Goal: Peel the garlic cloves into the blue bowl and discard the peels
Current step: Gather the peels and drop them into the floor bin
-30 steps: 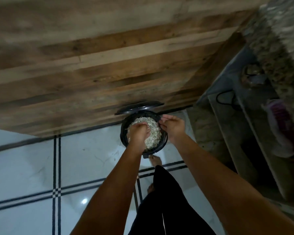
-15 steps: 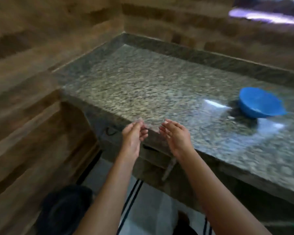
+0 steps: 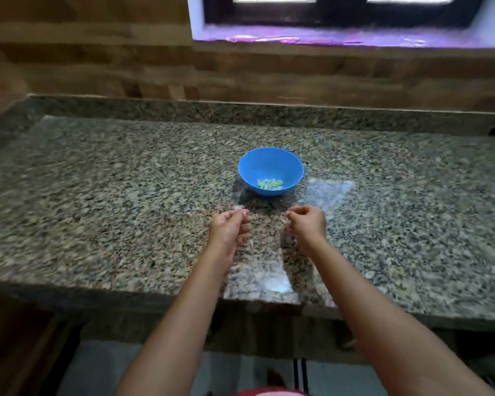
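Observation:
A blue bowl [image 3: 270,170] stands on the granite counter [image 3: 97,195] in the middle of the view. Several pale peeled garlic cloves [image 3: 269,183] lie at its bottom. My left hand [image 3: 229,227] hovers over the counter just in front of the bowl, to its left, fingers loosely curled. My right hand [image 3: 307,224] hovers to its right at the same height, fingertips drawn together. I see nothing plainly held in either hand; the fingertips are blurred. A small whitish fleck of peel [image 3: 251,243] lies on the counter between the hands.
A wood-look wall [image 3: 97,67] rises behind the counter's raised back edge, with a window ledge [image 3: 340,38] at the upper right. The counter's front edge [image 3: 155,295] runs across below my wrists. Tiled floor [image 3: 240,372] shows beneath it.
The view swung up from a black bin of peels on the floor to the counter. Both hands moved from over the bin to just in front of the blue bowl.

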